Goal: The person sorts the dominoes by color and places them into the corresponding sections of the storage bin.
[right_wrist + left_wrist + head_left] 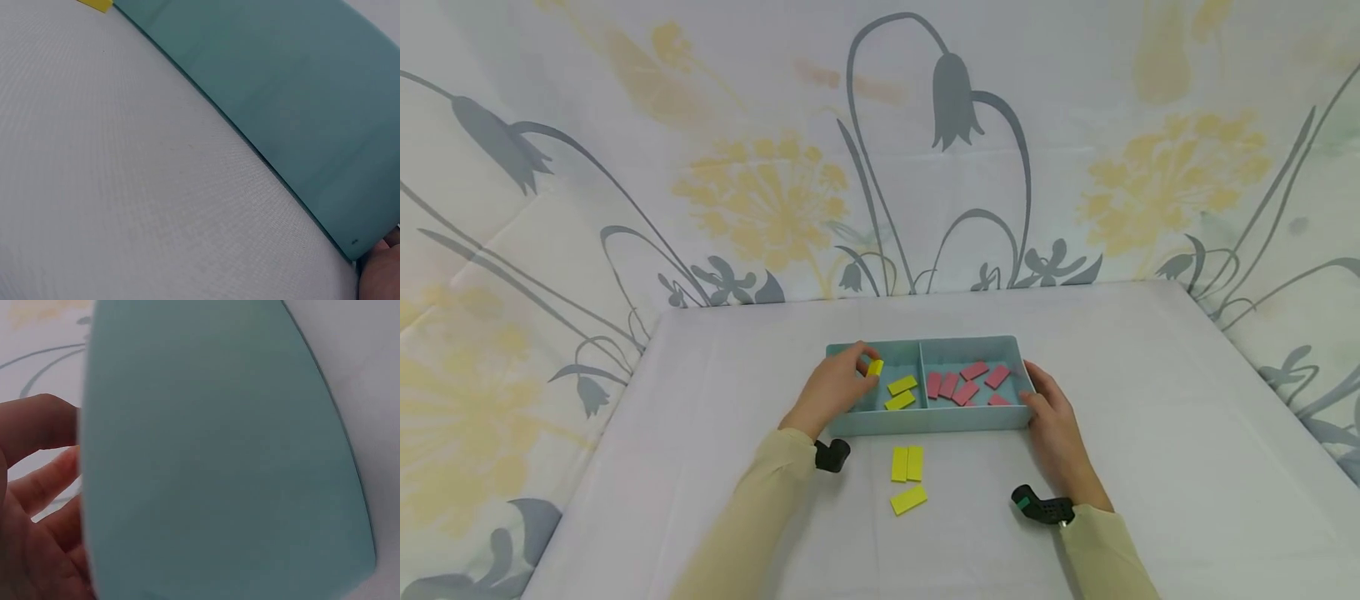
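A teal tray [925, 421] with two compartments stands on the white cloth. Over its left compartment my left hand [837, 385] pinches a yellow tile [876, 367] between thumb and fingers. Two more yellow tiles [901, 392] lie in that compartment; my hand hides part of it. The right compartment holds several pink tiles [966, 392]. At the tray's right end my right hand [1056, 421] grips the wall, thumb over the front corner. In the left wrist view the tray's wall [219, 456] covers the fingertips; the right wrist view shows only a bit of the hand.
Three yellow tiles [908, 500] lie on the cloth in front of the tray, two of them side by side. A divider [923, 375] separates the compartments. Patterned fabric [910, 167] rises behind and at both sides. Each wrist wears a black camera [1041, 505].
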`<state>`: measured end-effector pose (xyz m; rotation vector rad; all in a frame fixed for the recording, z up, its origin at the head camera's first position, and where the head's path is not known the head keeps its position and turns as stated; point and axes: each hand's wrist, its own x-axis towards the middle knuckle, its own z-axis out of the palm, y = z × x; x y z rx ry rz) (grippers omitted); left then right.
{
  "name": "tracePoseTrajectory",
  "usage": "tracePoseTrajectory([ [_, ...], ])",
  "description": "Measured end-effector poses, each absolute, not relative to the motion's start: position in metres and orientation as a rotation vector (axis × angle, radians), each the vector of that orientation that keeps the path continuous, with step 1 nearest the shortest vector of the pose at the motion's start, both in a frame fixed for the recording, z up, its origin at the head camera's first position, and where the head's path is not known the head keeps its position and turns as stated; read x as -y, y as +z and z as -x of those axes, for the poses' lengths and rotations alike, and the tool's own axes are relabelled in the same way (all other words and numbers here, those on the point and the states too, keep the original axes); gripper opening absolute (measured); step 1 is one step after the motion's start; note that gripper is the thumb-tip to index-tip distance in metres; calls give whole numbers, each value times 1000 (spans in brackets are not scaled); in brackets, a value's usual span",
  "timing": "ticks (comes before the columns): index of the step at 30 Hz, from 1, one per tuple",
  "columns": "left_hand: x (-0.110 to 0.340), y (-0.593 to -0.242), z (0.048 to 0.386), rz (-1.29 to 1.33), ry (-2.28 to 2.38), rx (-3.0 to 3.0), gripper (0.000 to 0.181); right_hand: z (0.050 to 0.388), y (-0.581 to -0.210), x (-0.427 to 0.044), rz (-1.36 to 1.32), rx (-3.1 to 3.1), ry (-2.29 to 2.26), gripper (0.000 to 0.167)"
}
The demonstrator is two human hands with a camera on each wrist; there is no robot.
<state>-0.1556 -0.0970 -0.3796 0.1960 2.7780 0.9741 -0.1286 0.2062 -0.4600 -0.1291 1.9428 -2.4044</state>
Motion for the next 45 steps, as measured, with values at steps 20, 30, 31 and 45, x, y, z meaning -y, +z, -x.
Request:
tracePoseTrajectory([
  [20, 79, -400, 169, -302, 485, -2914, 31, 129, -460, -207, 132, -1958, -2390, 49],
  [30, 78, -401, 171, -273, 498, -2825, 31, 129, -460, -206, 113, -1980, -2383, 50],
  [31, 78, -401, 171, -270, 499, -2824, 31, 128, -460, -206, 111, -1983, -2383, 50],
  [45, 77, -402, 171, -287, 447, -2841, 28, 128, -461, -207, 104, -2004, -2368, 49],
])
